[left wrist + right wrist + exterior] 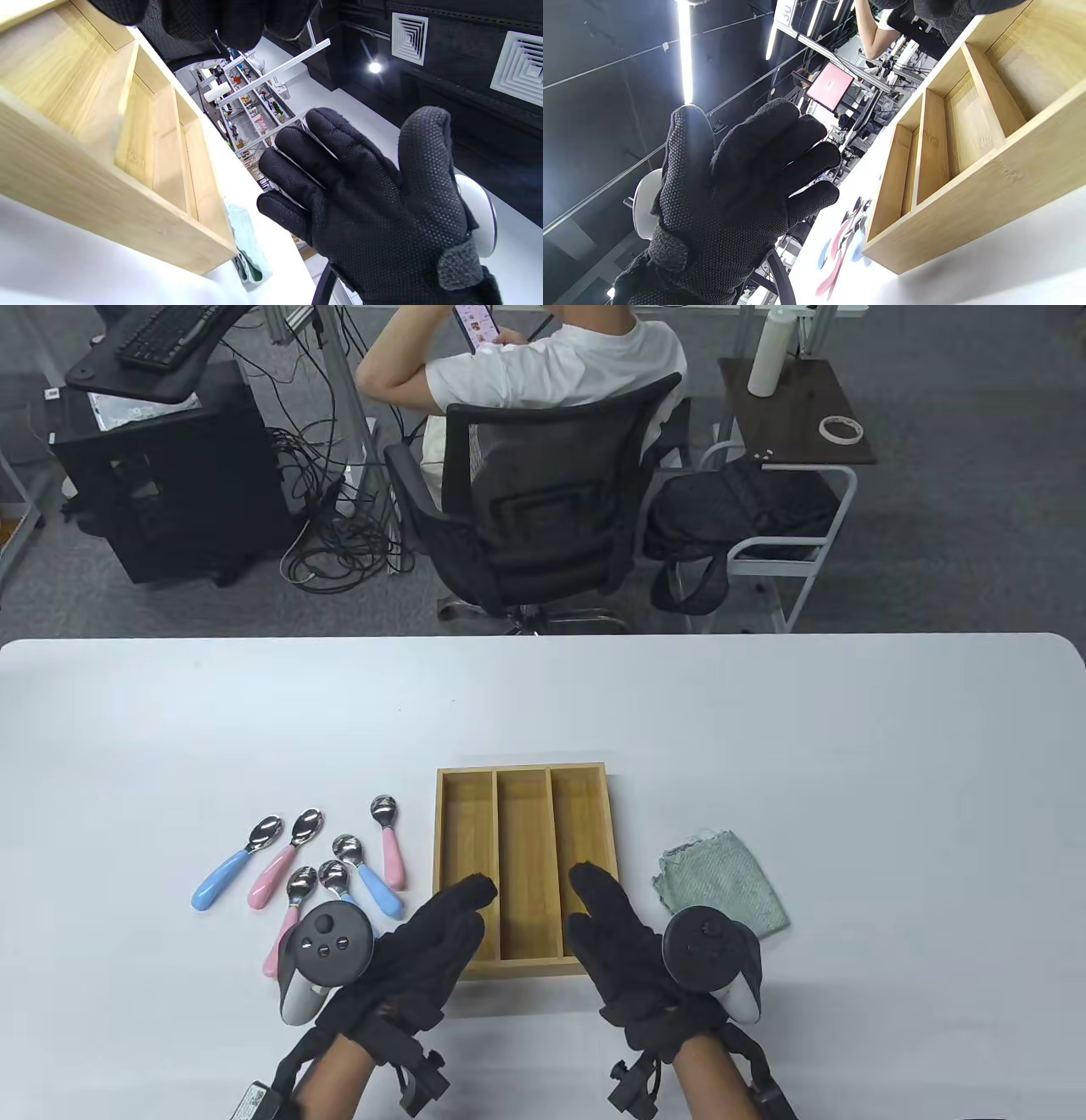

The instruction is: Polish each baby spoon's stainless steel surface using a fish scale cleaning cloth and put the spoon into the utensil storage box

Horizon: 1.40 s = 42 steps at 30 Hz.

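An empty wooden utensil storage box point(441, 857) with three compartments sits in the middle of the white table. Several baby spoons point(284, 857) with pink and blue handles lie loose to its left; one is partly hidden under my left tracker. The green fish scale cloth point(721, 882) lies folded to the box's right. My left hand point(445, 929) and right hand point(607, 916) hover flat over the box's near edge, fingers straight, holding nothing. The left wrist view shows the right hand point(369, 203), box point(127, 127) and cloth point(248, 245). The right wrist view shows the left hand point(742, 190), box point(967, 148) and spoons point(840, 245).
Beyond the table's far edge a person sits in a black office chair point(543, 517), back turned. A small side stand point(797, 415) with a white bottle and a tape roll is at the far right. The table point(764, 712) is bare behind the box.
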Each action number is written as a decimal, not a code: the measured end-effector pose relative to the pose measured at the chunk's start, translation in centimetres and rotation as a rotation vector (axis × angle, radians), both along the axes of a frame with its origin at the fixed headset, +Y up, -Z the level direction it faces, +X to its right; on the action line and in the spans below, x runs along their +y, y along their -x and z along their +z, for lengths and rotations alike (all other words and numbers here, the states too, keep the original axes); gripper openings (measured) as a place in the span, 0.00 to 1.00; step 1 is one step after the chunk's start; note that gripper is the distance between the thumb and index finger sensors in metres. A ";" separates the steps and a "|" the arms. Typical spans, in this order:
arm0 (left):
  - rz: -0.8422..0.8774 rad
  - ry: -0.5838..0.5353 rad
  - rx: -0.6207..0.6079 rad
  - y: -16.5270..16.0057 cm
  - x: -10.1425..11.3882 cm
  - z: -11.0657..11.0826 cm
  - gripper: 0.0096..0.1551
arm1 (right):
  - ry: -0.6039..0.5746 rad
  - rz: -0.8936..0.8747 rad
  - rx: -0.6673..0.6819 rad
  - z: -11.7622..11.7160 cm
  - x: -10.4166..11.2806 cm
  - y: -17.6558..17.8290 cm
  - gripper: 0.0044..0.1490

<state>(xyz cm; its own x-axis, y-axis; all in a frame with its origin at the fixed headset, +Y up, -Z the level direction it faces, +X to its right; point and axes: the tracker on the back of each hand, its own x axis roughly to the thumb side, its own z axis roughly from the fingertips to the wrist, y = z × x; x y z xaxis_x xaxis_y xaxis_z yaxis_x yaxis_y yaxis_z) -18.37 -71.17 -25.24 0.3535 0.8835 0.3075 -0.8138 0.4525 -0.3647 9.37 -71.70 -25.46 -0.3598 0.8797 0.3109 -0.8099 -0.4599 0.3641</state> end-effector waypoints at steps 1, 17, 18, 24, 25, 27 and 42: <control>-0.002 0.001 -0.001 0.0 0.0 0.0 0.47 | 0.000 0.000 -0.002 0.0 0.0 0.0 0.52; 0.001 0.016 -0.009 -0.1 0.1 -0.1 0.48 | -0.124 0.090 -0.376 -1.6 2.6 -5.7 0.40; 0.002 0.015 -0.013 -0.1 0.1 -0.1 0.48 | -0.123 0.117 -0.449 -1.8 2.7 -7.1 0.40; 0.020 0.007 0.005 0.1 0.3 -0.1 0.47 | 0.021 0.477 -0.771 -3.9 1.4 -12.8 0.41; 0.022 0.007 0.007 0.2 0.3 -0.1 0.47 | 0.049 0.540 -0.784 -4.4 0.8 -13.3 0.41; 0.027 0.005 0.014 0.3 0.3 -0.1 0.47 | 0.109 0.630 -0.832 -5.0 -0.7 -14.0 0.44; -0.024 0.012 -0.015 -0.7 -0.1 0.2 0.47 | 0.355 0.929 -0.669 -6.5 -6.5 -12.7 0.50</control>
<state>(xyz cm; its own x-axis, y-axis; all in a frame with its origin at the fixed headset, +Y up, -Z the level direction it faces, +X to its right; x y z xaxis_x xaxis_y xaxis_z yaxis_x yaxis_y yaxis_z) -17.70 -71.30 -25.07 0.3696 0.8785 0.3028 -0.7972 0.4672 -0.3823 22.09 -78.24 -31.96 -0.9006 0.1969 -0.3875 -0.2988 -0.9279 0.2228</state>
